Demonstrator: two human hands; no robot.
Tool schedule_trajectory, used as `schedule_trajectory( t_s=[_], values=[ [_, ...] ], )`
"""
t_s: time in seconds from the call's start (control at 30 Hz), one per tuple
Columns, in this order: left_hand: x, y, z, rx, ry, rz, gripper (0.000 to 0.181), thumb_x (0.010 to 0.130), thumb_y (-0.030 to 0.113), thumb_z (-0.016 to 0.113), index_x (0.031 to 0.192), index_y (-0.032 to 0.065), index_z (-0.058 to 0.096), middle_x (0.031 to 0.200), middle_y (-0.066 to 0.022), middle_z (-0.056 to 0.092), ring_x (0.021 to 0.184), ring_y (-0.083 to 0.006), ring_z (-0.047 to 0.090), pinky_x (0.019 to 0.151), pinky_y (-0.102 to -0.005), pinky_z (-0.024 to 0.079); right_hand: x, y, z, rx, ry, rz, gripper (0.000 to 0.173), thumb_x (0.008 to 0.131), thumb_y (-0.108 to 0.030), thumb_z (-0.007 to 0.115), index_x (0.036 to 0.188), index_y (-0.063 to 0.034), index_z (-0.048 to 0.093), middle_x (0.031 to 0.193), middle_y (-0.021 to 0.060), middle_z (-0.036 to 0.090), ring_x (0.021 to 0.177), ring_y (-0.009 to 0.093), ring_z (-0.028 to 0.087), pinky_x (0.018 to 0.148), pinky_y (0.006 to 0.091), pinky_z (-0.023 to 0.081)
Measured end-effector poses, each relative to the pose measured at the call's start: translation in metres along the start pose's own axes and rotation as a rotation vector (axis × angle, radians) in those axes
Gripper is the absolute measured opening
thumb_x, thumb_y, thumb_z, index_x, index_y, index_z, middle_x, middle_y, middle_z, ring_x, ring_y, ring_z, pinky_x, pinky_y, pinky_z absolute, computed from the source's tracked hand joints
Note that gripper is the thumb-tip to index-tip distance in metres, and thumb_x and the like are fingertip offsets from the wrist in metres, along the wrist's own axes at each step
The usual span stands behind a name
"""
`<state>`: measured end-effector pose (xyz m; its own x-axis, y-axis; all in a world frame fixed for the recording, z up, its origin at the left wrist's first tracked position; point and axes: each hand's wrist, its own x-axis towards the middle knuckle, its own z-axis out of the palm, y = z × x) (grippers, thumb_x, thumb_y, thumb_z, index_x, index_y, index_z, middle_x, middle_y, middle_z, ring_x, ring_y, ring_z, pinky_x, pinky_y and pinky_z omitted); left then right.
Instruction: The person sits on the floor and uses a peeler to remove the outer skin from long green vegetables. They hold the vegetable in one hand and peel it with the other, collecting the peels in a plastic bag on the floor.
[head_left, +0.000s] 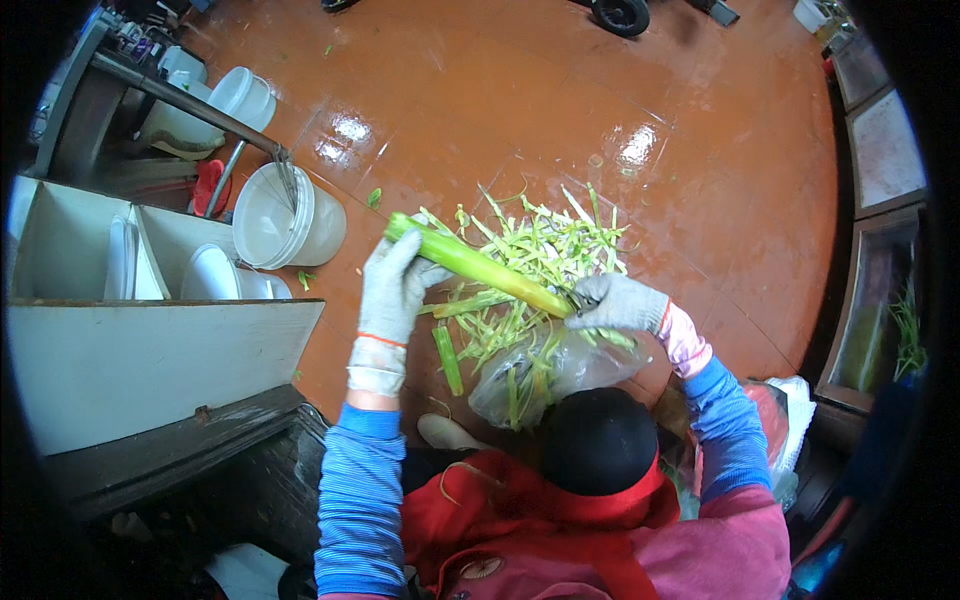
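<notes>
In a pale knit glove, my left hand (401, 274) grips the far left end of a thick green vegetable stem (480, 264), which looks like celtuce. The stem slants down to the right. At its lower, yellowish end, my gloved right hand (619, 301) holds a small dark metal tool (579, 300), probably a peeler, against the stem; the fingers hide most of it. A heap of pale green peelings (555, 244) lies on the floor beneath. A short green stem piece (448, 360) rests left of a clear plastic bag (517, 375) that has peelings on it.
White plastic buckets (319, 225) stand to the left, by a white divided cabinet (165, 360) and a metal rail (187, 105). The brown tiled floor (480, 112) looks wet. A glass-fronted cabinet (874, 300) borders the right side. A wheel (621, 15) shows at the top.
</notes>
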<state>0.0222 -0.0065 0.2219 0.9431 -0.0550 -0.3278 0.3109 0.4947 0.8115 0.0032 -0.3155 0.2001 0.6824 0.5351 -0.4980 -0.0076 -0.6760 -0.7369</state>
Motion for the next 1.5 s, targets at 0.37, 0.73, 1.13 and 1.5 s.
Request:
schedule_trajectory(
  t_s=[0.37, 0.73, 1.13, 1.5],
  values=[
    [-0.086, 0.101, -0.020, 0.269, -0.150, -0.232, 0.044, 0.081, 0.004, 0.052, 0.121, -0.0127, 0.049, 0.108, -0.0247, 0.060, 0.085, -0.0323, 0.067, 0.073, -0.0390, 0.059, 0.007, -0.059, 0.013, -0.521, 0.256, -0.265, 0.039, 0.079, -0.047, 0.060, 0.091, -0.0098, 0.064, 0.090, 0.0124, 0.061, 0.075, 0.032, 0.062, 0.065, 0.0436, 0.050],
    [-0.108, 0.099, 0.008, 1.805, -0.471, 0.037, 0.039, 0.084, 0.029, 0.059, 0.118, 0.0100, 0.059, 0.100, -0.0160, 0.065, 0.089, -0.0276, 0.065, 0.080, -0.0363, 0.051, 0.013, -0.108, 0.024, -0.354, 0.120, -0.534, 0.036, 0.062, -0.035, 0.073, 0.085, -0.0084, 0.065, 0.078, 0.0131, 0.060, 0.072, 0.032, 0.060, 0.061, 0.0393, 0.048],
    [-0.082, 0.041, 0.004, 1.497, -0.614, -0.106, 0.033, 0.086, 0.032, 0.057, 0.113, 0.0143, 0.062, 0.103, -0.0128, 0.064, 0.089, -0.0332, 0.062, 0.078, -0.0386, 0.050, 0.033, -0.101, 0.031, -0.342, -0.071, -0.519, 0.038, 0.064, -0.030, 0.072, 0.094, -0.0076, 0.064, 0.080, 0.0148, 0.059, 0.074, 0.033, 0.060, 0.064, 0.0395, 0.049],
    [-0.091, 0.021, -0.002, 0.707, -0.481, -0.658, 0.029, 0.090, 0.023, 0.050, 0.082, -0.0020, 0.062, 0.071, -0.0075, 0.061, 0.062, -0.0150, 0.060, 0.055, -0.0288, 0.048, 0.026, -0.132, 0.021, -0.277, -0.314, -0.418, 0.045, 0.071, -0.046, 0.069, 0.089, -0.0055, 0.066, 0.082, 0.0170, 0.065, 0.074, 0.034, 0.061, 0.065, 0.0406, 0.048]
  ],
)
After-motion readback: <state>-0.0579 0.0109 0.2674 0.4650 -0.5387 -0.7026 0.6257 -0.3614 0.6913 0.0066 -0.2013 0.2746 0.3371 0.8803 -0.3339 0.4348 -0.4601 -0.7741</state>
